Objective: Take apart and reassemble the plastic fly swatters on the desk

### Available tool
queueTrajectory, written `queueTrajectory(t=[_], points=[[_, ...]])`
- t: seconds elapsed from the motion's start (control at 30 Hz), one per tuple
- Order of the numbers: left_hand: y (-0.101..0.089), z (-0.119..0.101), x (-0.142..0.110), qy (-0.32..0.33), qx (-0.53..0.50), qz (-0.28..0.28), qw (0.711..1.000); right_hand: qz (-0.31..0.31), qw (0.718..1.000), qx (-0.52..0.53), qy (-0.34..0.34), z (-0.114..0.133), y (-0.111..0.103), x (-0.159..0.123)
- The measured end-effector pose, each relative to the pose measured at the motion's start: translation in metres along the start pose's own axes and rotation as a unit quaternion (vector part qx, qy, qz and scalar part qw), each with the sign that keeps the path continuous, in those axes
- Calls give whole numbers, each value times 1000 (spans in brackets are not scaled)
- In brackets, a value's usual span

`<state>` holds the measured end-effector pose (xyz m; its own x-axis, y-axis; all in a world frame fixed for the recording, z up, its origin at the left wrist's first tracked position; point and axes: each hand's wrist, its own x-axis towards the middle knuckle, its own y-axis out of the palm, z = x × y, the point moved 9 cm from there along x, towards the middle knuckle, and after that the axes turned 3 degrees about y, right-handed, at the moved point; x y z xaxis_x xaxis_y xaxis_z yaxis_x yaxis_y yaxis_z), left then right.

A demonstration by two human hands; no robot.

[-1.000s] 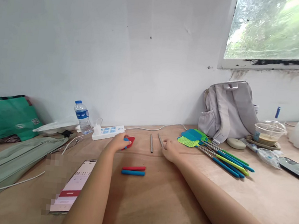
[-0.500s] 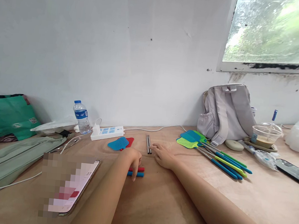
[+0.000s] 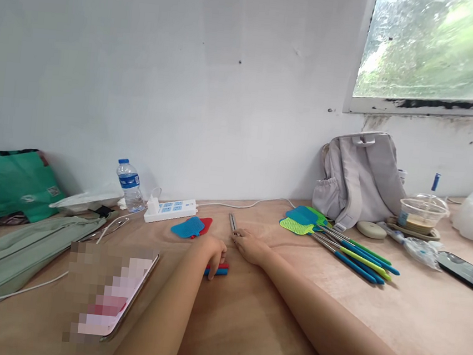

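My left hand curls down over a red plastic tube and a blue plastic tube, which look like fly swatter handles. They lie side by side, with their left parts hidden behind my fingers and wrist. My right hand has its fingertips closed at the near end of a pair of thin metal rods lying on the table. Beyond my left hand, a blue swatter head overlaps a red swatter head.
Several whole fly swatters are piled on the right, before a grey backpack. A phone lies at left, near a power strip and water bottle. A drink cup and dark phone are far right.
My right hand has shifted left onto the metal rods, whose near ends are now under its fingers. The red and blue tubes now lie closer together under my left hand.
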<state>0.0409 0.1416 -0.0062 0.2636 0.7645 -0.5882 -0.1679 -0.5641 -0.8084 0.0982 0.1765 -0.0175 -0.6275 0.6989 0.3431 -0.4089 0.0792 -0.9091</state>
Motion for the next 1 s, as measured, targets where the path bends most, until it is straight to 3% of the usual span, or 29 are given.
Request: queueTrajectory(t=[0.43,1.0], points=[[-2,6,1,5,-10,-15,1000,0,999,-12,51,-10,1,3],[-4,4,0,7,-14,-19,1000,-10,998,12,59,-11,-14,-6]])
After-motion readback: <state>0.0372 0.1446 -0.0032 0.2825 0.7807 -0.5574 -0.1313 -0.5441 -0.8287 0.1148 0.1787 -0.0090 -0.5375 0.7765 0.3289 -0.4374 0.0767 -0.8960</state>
